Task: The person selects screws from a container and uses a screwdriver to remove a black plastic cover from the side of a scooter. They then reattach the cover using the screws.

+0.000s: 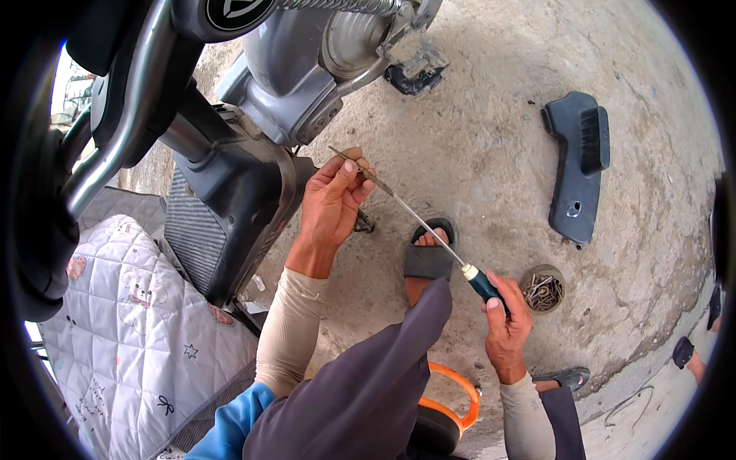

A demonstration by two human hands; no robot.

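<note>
Two hands: both on one screwdriver [429, 230]
Left hand [331, 201]: pinches shaft near tip, beside scooter [230, 192]
Right hand [506, 326]: clamped on handle
Screw tin [543, 290]: right of handle

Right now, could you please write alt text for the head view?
A long screwdriver is held in both hands: the right hand grips its handle, the left hand pinches the shaft near the tip, beside a grey scooter on concrete.
</note>
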